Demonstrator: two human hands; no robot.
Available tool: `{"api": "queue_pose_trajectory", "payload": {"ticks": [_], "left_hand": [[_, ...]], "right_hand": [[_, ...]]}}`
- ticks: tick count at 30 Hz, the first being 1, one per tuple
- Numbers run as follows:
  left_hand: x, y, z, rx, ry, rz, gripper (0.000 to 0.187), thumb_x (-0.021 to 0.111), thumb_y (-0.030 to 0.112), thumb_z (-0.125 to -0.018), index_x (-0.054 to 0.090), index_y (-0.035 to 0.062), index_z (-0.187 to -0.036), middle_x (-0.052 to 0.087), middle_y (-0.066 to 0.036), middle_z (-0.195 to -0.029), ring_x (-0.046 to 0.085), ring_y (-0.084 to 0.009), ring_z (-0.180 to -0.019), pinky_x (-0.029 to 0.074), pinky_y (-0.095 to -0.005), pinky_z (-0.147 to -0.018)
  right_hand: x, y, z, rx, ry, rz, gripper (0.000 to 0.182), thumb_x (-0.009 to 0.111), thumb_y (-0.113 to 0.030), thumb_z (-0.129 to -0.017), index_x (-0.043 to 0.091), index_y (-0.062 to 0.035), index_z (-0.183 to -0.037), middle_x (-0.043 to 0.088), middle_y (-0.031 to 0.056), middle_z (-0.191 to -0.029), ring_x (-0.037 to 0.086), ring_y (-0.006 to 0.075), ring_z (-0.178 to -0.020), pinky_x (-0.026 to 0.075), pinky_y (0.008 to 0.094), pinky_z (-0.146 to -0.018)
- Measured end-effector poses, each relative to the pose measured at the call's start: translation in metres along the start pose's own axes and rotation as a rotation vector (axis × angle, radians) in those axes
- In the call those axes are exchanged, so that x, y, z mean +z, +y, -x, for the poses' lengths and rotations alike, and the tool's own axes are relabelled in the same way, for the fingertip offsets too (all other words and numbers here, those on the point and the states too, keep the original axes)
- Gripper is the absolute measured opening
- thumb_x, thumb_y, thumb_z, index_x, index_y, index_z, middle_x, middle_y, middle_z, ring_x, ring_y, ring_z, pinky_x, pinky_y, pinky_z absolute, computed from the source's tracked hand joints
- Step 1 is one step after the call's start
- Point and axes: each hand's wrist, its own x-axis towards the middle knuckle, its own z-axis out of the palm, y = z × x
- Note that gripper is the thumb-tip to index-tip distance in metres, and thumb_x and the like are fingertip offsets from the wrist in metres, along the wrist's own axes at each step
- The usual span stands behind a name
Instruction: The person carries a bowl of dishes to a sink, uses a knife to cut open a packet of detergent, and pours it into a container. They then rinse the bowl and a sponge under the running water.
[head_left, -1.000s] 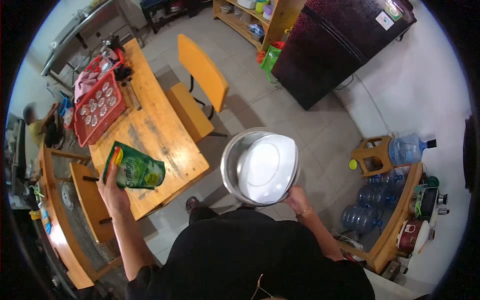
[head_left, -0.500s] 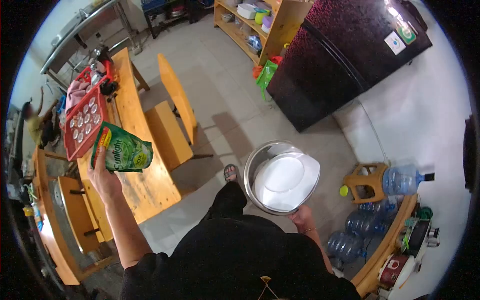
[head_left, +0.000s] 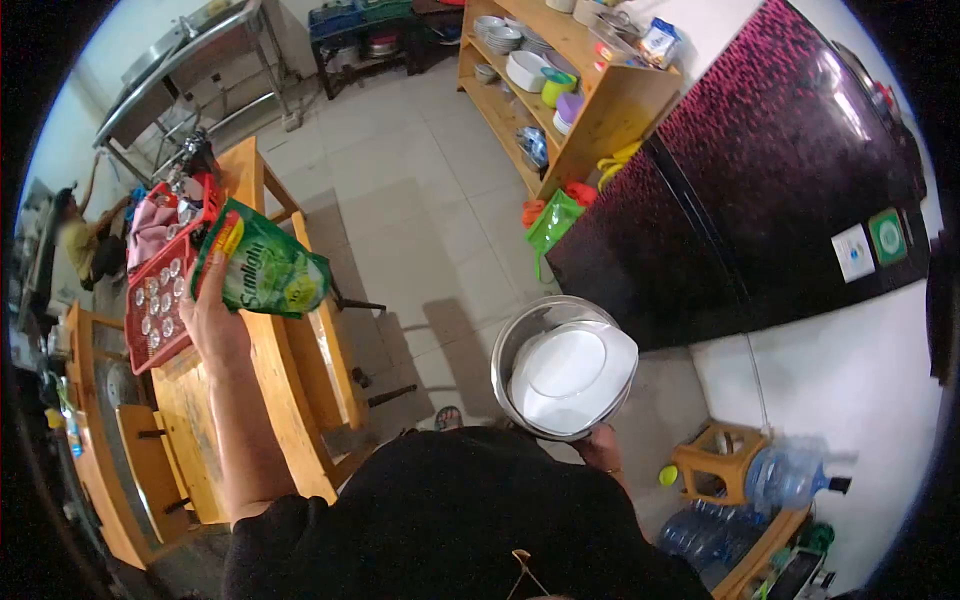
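Observation:
My left hand [head_left: 215,315] is closed on a green Sunlight detergent pouch [head_left: 265,265], raised in front of the wooden table. On the right, my right hand [head_left: 602,448] grips the near rim of a round steel basin [head_left: 507,345]. White dishes [head_left: 570,370] lie inside that basin, the top one turned bottom up. The fingers under the rim are partly hidden. Behind the pouch, a red plastic crate [head_left: 140,345] with several small glasses sits on the table.
A wooden table [head_left: 200,385] and chair [head_left: 325,345] flank the left. At the right stand a dark fridge [head_left: 690,230], a shelf [head_left: 610,120] of dishes, a stool [head_left: 715,460] and water bottles [head_left: 790,475]. Another person [head_left: 80,240] is at the far left.
I have moved forward across the floor: the fridge and shelf appear nearer, and the chair has shifted lower in view. The pouch and basin stay in my hands.

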Motion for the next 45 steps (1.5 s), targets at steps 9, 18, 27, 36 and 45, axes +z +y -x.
{"api": "queue_pose_trajectory", "payload": {"ticks": [9, 18, 27, 36, 45], "left_hand": [[0.089, 0.022, -0.036, -0.797, 0.233, 0.984, 0.022, 0.061, 0.006, -0.082, 0.059, -0.0038, -0.102, 0.063, -0.008, -0.094, 0.06, -0.0136, -0.081, 0.047, -0.0245, -0.074], [0.133, 0.009, -0.064, -0.935, 0.582, 0.661, 0.023, 0.062, 0.01, -0.082, 0.057, -0.0019, -0.101, 0.061, -0.008, -0.092, 0.057, -0.0136, -0.083, 0.045, -0.025, -0.073], [0.223, -0.073, -0.174, -0.931, 0.57, 0.581, 0.019, 0.061, 0.01, -0.083, 0.06, -0.0032, -0.097, 0.062, -0.006, -0.089, 0.057, -0.0108, -0.081, 0.044, -0.0229, -0.075], [0.328, -0.126, -0.322, -0.82, 0.432, 0.647, 0.017, 0.059, 0.009, -0.084, 0.061, -0.0019, -0.098, 0.062, -0.004, -0.086, 0.057, -0.0101, -0.076, 0.044, -0.0227, -0.071], [0.426, -0.171, -0.374, -0.963, 0.665, 0.592, 0.012, 0.059, 0.005, -0.082, 0.06, -0.0016, -0.092, 0.061, -0.003, -0.088, 0.056, -0.0103, -0.081, 0.042, -0.0221, -0.073]], "right_hand": [[-0.077, 0.006, -0.223, 0.245, -0.211, -0.233, 0.041, 0.075, -0.027, -0.065, 0.065, -0.0047, -0.097, 0.065, 0.0159, -0.094, 0.063, 0.0279, -0.089, 0.049, 0.0351, -0.077], [-0.068, 0.008, -0.458, -0.037, -0.334, -0.528, 0.033, 0.07, -0.027, -0.069, 0.064, 0.0024, -0.082, 0.065, 0.0187, -0.079, 0.064, 0.0305, -0.081, 0.052, 0.0363, -0.073], [-0.006, -0.023, -0.681, -0.144, -0.601, -0.459, 0.037, 0.036, -0.016, -0.09, 0.042, 0.0016, -0.122, 0.05, 0.0152, -0.121, 0.054, 0.0331, -0.105, 0.049, 0.0542, -0.078], [-0.048, -0.249, -0.824, 0.506, -0.416, -1.086, 0.035, 0.03, -0.006, -0.09, 0.038, 0.006, -0.122, 0.047, 0.019, -0.123, 0.051, 0.0352, -0.109, 0.046, 0.0511, -0.086], [-0.052, -0.345, -1.055, 0.462, -0.402, -0.781, 0.025, 0.054, -0.019, -0.084, 0.058, 0.0, -0.099, 0.064, 0.0102, -0.094, 0.061, 0.0225, -0.078, 0.05, 0.0356, -0.063]]}}
